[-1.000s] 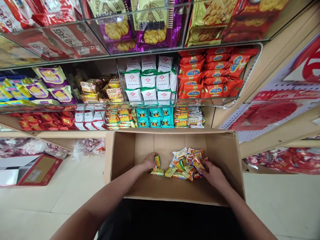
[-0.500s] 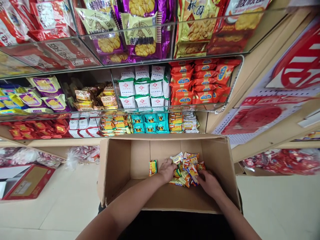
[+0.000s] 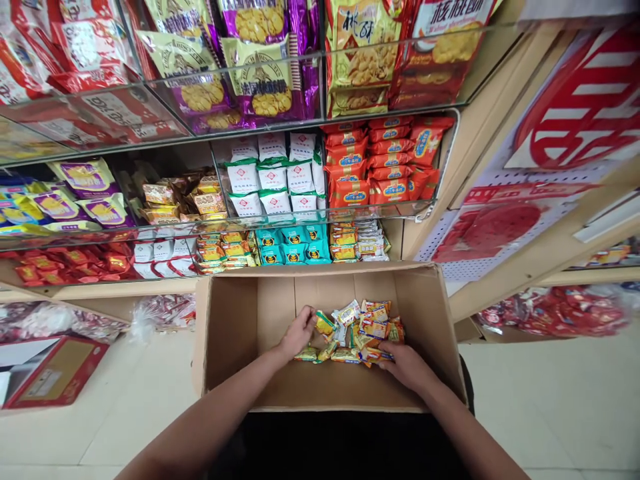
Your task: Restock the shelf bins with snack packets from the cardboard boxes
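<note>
At snack shelves (image 3: 150, 288), over open cardboard box (image 3: 225, 327). Pinches yellow packet (image 3: 325, 324) in left hand (image 3: 299, 331); touches orange packet (image 3: 373, 355) with right hand (image 3: 409, 367), can't tell if gripped.

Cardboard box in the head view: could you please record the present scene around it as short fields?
Left hand: pinches a yellow-and-green packet
Right hand: touches an orange packet; firm grip unclear
Cardboard box: open-topped, small packets loosely heaped inside
Low shelf beyond: teal packets, among others
Floor at left: red box
</note>
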`<state>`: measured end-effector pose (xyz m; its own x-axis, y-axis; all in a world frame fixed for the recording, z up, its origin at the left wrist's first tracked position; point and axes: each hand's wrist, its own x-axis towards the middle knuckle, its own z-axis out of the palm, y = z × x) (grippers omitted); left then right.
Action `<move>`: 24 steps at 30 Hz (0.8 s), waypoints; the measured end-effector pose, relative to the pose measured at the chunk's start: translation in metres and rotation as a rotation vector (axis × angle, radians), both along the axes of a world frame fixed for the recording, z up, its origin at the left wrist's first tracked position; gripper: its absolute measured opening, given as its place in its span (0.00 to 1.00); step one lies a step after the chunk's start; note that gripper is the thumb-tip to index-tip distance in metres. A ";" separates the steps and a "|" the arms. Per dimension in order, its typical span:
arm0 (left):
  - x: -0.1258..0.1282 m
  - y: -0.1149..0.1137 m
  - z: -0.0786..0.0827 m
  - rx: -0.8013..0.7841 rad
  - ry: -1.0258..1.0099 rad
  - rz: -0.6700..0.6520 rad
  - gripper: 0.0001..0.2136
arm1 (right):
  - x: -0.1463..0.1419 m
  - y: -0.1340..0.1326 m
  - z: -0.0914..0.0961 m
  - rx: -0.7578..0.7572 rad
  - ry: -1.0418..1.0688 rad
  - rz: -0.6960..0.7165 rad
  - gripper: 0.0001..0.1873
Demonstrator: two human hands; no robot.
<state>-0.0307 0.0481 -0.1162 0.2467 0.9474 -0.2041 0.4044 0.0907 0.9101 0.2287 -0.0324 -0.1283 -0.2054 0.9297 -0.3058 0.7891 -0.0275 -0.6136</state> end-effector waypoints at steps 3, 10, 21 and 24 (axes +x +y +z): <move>-0.010 0.000 0.007 -0.143 -0.146 0.145 0.09 | -0.002 0.001 -0.004 -0.019 -0.011 -0.010 0.19; -0.012 -0.014 0.034 -0.442 -0.489 0.338 0.12 | -0.010 -0.001 -0.013 0.019 0.117 -0.116 0.21; 0.043 -0.026 0.104 -0.391 -0.481 0.016 0.16 | -0.041 0.002 0.060 -0.086 0.838 -0.428 0.24; 0.056 -0.031 0.106 -0.221 -0.415 -0.107 0.16 | -0.056 0.000 0.086 -0.208 1.095 -0.403 0.22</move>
